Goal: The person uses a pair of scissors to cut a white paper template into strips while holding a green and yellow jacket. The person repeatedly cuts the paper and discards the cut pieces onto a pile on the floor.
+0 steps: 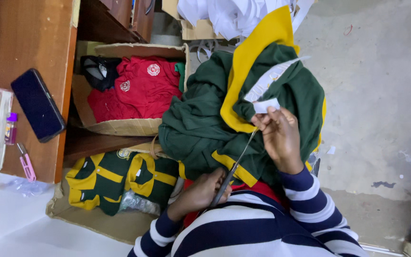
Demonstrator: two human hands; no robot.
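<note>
Nearest the camera, the left hand was closed around the handles of a pair of slim metal scissors, blades angled up and to the right. Just beyond, the right hand pinched a small white fabric label against the yellow trim of a dark green garment heaped on the lap. To the left sat an open cardboard box of green-and-yellow striped shirts. Farther off, a second cardboard box held red shirts. A black phone lay on the wooden desk at far left.
</note>
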